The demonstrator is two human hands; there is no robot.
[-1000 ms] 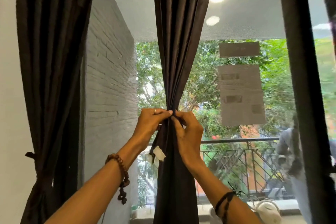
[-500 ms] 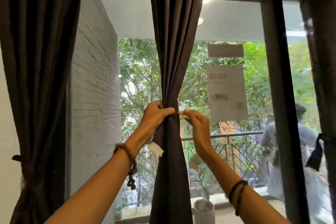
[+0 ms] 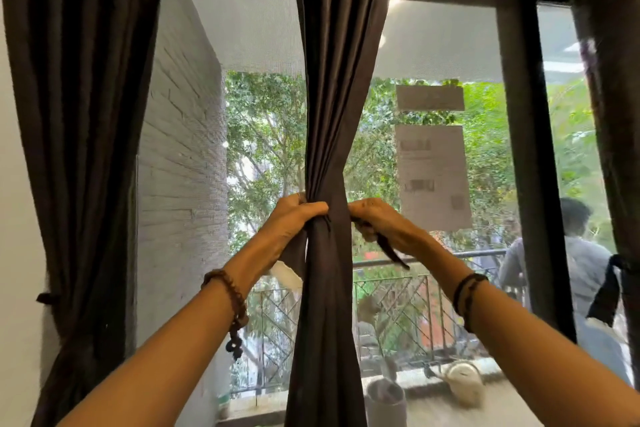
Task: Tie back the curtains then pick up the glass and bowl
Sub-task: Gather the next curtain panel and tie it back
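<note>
At the window, centre of view, the middle curtain (image 3: 332,97) hangs dark brown and is bunched tight at a waist where both hands meet. Left hand (image 3: 294,222) is wrapped around the gathered fabric from the left side, fingers curled over the bunch, thumb side on top. Right hand (image 3: 384,224) sits just right of the bunch, fingers curled and pinching a dark tie strap (image 3: 391,251), whose loose end hangs down and to the right below the hand; the end near the curtain is motion-blurred, so cannot tell how it wraps. Beaded bracelet (image 3: 230,302) on left wrist, dark cord band (image 3: 465,291) on right wrist. White tag (image 3: 285,274) sticks out beside the curtain, under the left hand. Left curtain (image 3: 79,114) at the frame's left edge is already gathered low against the white wall. Right curtain (image 3: 609,80) at the far right edge has a dark tie (image 3: 607,291) around it with ends hanging. Two paper sheets (image 3: 433,177) are stuck on the glass right of the middle curtain. Outside: white brick wall (image 3: 180,166), balcony railing (image 3: 398,305), trees, a white watering can (image 3: 462,378) on the balcony floor, and a person (image 3: 581,253) in grey seen from behind. Glass and bowl not in view.
</note>
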